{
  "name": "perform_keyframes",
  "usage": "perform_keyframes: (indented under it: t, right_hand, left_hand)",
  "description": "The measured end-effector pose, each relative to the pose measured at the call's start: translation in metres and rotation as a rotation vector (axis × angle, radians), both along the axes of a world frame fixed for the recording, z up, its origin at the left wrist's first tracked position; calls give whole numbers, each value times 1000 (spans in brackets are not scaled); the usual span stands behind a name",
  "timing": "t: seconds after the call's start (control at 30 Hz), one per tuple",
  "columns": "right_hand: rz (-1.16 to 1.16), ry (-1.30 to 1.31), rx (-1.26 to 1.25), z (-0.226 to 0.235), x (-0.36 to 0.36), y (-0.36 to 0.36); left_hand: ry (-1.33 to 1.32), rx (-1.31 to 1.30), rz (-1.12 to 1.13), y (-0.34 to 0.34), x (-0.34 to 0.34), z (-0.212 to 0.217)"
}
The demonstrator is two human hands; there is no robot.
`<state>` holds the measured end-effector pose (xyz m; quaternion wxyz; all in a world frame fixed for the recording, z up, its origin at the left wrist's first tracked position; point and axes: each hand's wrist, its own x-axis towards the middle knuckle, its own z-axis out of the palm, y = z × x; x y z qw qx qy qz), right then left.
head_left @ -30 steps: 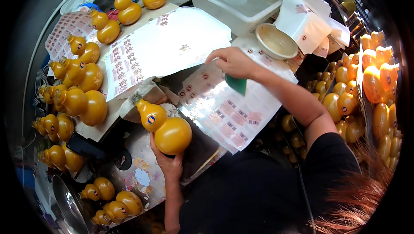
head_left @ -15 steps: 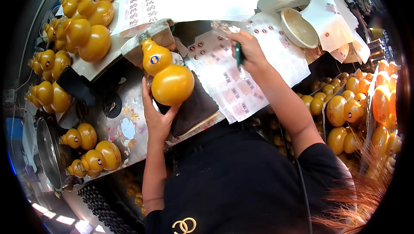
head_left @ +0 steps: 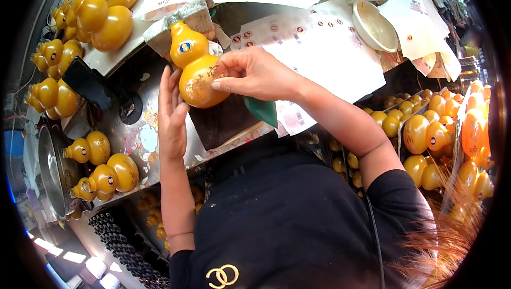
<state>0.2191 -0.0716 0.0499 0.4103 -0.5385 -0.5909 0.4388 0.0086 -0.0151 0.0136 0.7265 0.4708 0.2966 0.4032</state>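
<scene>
Left hand is held loose beside the bottle – contact can't be told. A green scraper is held in the right hand, fingertips set at a gold decal on the lower of 2 bulbs. Bottle's laid over a dark pad, neck on a cloth – sheets and bowl placed beyond.

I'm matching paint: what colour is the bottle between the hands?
The bottle is golden yellow; see head view.
</scene>
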Motion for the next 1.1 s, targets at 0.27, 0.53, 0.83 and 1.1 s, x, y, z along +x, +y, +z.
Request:
perform_keyframes:
  t: [0.27,0.53,0.83,1.1]
  right_hand:
    - [-116,226,-134,-24,13,-5]
    - [-105,17,-180,-47,13,2]
    - [-127,-13,-92,-59,9,4]
    - [-145,47,-115,-56,6,2]
  left_hand:
    - [125,113,-53,2,7,-4]
    - [222,153,-118,11,-3,-16]
    - [149,134,-146,18,-11,-26]
    - [265,200,-154,17,-10,-24]
